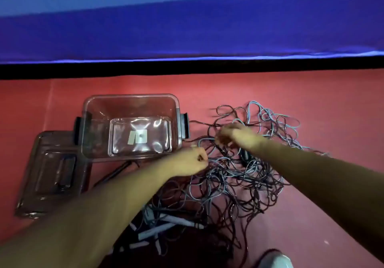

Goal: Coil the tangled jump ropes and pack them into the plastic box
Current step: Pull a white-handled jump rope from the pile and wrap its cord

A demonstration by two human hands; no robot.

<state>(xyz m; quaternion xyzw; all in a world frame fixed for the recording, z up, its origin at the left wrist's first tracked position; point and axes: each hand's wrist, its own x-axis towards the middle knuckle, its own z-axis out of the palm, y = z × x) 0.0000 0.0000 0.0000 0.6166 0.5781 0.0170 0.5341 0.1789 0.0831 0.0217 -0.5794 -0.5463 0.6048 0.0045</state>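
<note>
A big tangle of thin dark and pale-blue jump ropes lies on the red floor, right of a clear plastic box with dark side latches and nothing inside. Pale rope handles lie in a cluster near the bottom middle. My left hand is curled in a fist at the tangle's left edge, gripping a rope strand. My right hand, blurred, reaches into the top of the tangle with fingers curled among the cords.
The box's clear lid lies flat on the floor left of the box. A blue padded wall with a black base runs across the back. A pale shoe tip shows at the bottom right.
</note>
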